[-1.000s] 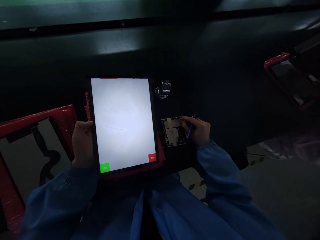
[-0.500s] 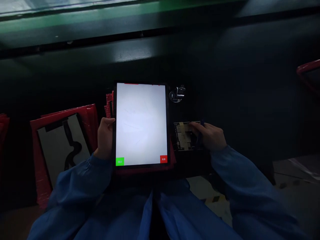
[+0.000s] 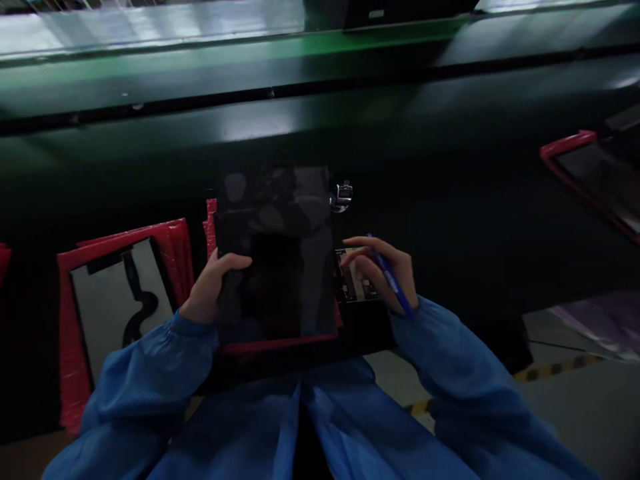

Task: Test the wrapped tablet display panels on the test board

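Observation:
A dark tablet-like display panel (image 3: 280,267) lies before me, its glossy face unlit and showing reflections. My left hand (image 3: 213,283) grips its left edge, the thumb resting on the face. In my right hand (image 3: 383,270) a blue pen (image 3: 395,285) sits between the fingers and points back over the wrist. The fingers of that hand are curled loosely above a circuit board (image 3: 356,283) with pale tape, right of the panel. Whether they touch the board is unclear. Red wrapping (image 3: 280,343) shows under the panel.
To the left, another panel (image 3: 107,300) with a black cable lies on red padded sleeves (image 3: 73,333). A small shiny metal device (image 3: 343,195) stands by the panel's upper right corner. At far right is a red-edged item (image 3: 567,143) with a dark panel.
The panel's screen has gone from bright white with green and red corner buttons to dark. My left thumb has moved onto its face. My right hand has shifted left and up, the pen now plainly visible.

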Demonstrator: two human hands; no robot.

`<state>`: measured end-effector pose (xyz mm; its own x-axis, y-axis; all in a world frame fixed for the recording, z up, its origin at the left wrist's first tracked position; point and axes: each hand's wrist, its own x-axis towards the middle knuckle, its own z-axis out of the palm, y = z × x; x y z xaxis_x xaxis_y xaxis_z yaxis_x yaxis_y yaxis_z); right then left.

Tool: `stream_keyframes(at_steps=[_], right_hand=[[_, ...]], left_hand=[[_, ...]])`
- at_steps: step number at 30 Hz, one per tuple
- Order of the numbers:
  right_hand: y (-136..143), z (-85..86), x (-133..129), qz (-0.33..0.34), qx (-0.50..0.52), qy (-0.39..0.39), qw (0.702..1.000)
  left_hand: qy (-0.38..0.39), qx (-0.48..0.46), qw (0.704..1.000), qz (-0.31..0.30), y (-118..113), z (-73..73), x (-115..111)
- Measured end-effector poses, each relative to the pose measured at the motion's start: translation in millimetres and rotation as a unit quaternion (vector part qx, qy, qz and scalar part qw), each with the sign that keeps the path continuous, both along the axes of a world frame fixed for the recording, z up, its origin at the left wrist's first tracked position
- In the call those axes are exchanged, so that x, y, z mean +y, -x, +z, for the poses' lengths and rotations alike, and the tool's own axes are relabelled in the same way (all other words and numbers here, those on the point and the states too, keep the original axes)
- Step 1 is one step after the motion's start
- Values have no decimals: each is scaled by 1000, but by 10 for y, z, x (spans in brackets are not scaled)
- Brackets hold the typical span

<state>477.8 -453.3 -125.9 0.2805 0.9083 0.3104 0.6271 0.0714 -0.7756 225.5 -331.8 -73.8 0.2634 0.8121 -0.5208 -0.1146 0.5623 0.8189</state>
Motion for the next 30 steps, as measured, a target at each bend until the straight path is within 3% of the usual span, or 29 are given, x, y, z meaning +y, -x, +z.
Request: stream_keyframes(at_steps=[3,5,8,12,16,18,21,25,30], right_hand=[[274,331,211,136,128,-9,982],[363,522,350,170,126,-42,976],[380,670,501,182,45,-109,976],[335,543,611,170,-102,-175,964],[293,246,768,50,-147,-298,942],[251,152,860,10,-100,-308,946],[109,136,930,48,13,-211,976],[-217,258,842,94,128,-87,984],[-490,384,671,136,185,7,973]], left_hand=[[-118,40,992,-26,131,108,-47],[-267,87,958,-49,277,234,-45],[-485,215,841,-108,543,438,0],[-597,308,690,-272,795,525,69],[-691,440,528,-222,811,440,90],[-719,455,476,-220,782,413,90],[-731,415,477,-256,721,383,100],[-704,422,501,-276,564,232,163],[-683,514,428,-292,370,-64,276]])
